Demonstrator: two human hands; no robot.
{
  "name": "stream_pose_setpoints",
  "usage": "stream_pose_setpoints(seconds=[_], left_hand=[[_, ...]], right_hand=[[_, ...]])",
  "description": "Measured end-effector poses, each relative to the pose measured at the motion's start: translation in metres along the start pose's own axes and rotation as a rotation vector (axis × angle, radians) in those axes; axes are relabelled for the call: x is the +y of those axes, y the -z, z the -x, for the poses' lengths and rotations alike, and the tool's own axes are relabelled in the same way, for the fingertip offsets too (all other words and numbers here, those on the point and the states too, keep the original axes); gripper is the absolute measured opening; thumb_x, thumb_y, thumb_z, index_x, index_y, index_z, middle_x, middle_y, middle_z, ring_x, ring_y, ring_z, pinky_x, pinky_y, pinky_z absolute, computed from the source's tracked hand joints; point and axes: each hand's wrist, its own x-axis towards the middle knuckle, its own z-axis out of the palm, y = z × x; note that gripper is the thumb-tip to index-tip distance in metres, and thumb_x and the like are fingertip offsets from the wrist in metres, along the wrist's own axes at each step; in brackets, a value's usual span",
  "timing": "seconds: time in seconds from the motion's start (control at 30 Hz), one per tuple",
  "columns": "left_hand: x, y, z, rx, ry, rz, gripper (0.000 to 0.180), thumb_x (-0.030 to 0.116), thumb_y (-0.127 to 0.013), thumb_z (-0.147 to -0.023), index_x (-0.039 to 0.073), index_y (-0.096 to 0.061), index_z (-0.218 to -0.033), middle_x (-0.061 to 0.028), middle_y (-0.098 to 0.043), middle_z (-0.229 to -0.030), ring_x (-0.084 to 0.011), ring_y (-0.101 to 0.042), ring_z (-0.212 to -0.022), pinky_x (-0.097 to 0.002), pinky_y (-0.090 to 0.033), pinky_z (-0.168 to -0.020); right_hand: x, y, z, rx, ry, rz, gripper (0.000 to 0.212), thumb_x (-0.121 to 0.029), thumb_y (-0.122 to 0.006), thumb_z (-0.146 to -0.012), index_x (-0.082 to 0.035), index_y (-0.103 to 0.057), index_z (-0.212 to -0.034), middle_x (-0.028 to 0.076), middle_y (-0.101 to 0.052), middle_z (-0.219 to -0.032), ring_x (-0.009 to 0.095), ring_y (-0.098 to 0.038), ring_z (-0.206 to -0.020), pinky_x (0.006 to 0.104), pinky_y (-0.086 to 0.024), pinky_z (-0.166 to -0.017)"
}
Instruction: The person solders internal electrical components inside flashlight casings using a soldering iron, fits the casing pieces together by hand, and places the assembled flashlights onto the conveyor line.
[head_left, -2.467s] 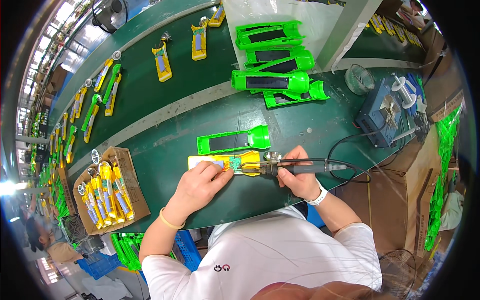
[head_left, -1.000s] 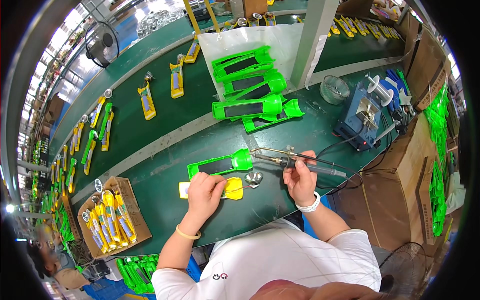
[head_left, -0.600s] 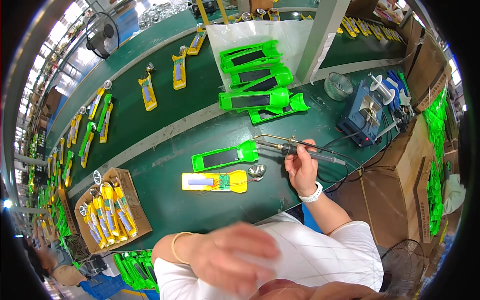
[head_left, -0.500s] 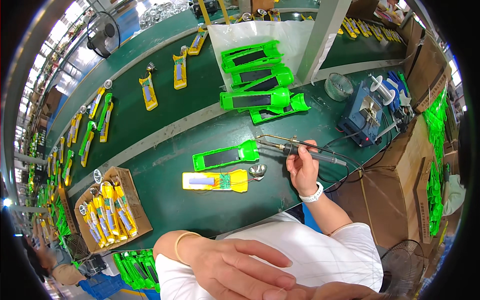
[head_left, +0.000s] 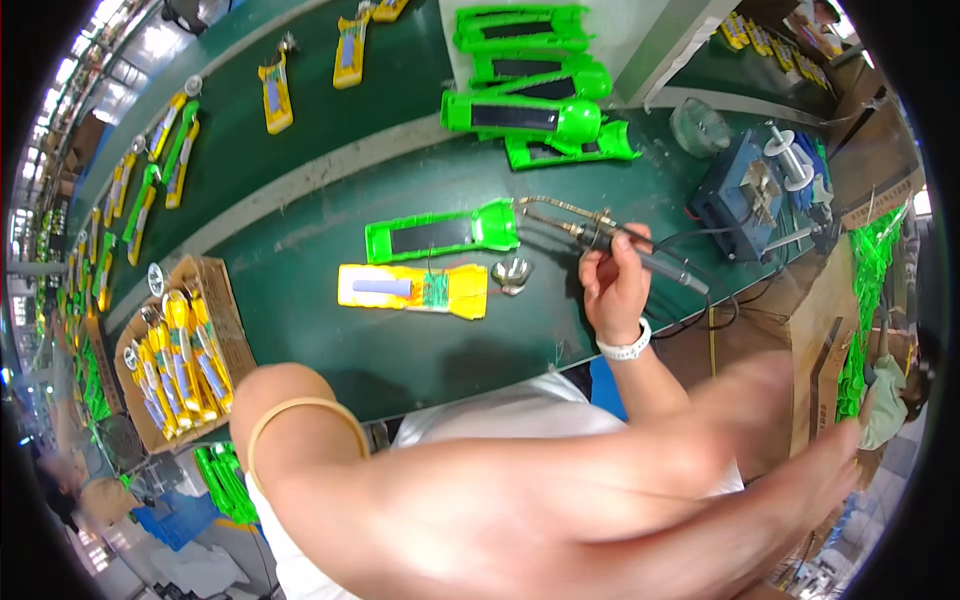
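My right hand (head_left: 617,290), with a white band at the wrist, is closed around a soldering iron (head_left: 675,270) with a thin metal feed tube beside its tip. The tip points left, close to the end of a green plastic housing (head_left: 492,228) with a dark panel. Just below that housing lies a yellow housing half (head_left: 465,290) holding a blue cell and a small green circuit board. A round silver lamp reflector (head_left: 512,274) sits at its right end, attached by wires. Large and blurred near the camera, my left hand (head_left: 740,475) has its fingers stretched out and apart, holding nothing visible.
Several green housings (head_left: 530,115) are stacked at the back. A cardboard box (head_left: 232,325) of yellow assemblies stands left. On the right are a blue soldering station (head_left: 735,200), a solder spool (head_left: 788,160) and a glass bowl (head_left: 700,128). More assemblies line the belt (head_left: 320,115).
My left hand has swept rightward across the front, close to the camera. The view has shifted, so the bench items appear higher. My right hand still grips the soldering iron.
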Motion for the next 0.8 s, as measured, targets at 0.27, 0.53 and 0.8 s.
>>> stream_pose_setpoints(seconds=[0.27, 0.53, 0.8], left_hand=[[0.045, -0.003, 0.053, -0.042, -0.081, -0.139, 0.027, 0.01, -0.063, -0.078, 0.002, -0.065, -0.104, -0.0089, -0.062, -0.112, -0.0179, -0.061, -0.098, -0.0301, -0.052, -0.078], [0.018, 0.011, 0.054, -0.142, -0.247, -0.318, 0.028, 0.011, -0.06, -0.079, 0.003, -0.064, -0.106, -0.0058, -0.062, -0.111, -0.0147, -0.061, -0.097, -0.0288, -0.053, -0.076], [0.007, 0.0, 0.045, -0.494, -0.021, -0.11, 0.027, 0.013, -0.059, -0.081, 0.008, -0.064, -0.108, -0.0014, -0.063, -0.109, -0.0143, -0.061, -0.099, -0.0311, -0.054, -0.078]], right_hand=[[0.002, 0.002, -0.006, -0.014, 0.03, -0.012, 0.014, -0.019, -0.049, -0.09, -0.008, -0.04, -0.091, 0.007, -0.05, -0.063, 0.012, -0.045, -0.043, 0.0212, -0.032, -0.037], [0.0, 0.003, 0.0, -0.024, 0.035, -0.008, 0.016, -0.019, -0.05, -0.09, -0.007, -0.04, -0.092, 0.008, -0.05, -0.061, 0.012, -0.045, -0.042, 0.0212, -0.032, -0.037], [0.007, 0.011, -0.002, -0.044, 0.006, -0.051, 0.016, -0.018, -0.051, -0.089, -0.009, -0.039, -0.095, 0.008, -0.052, -0.066, 0.013, -0.048, -0.046, 0.021, -0.033, -0.039]])
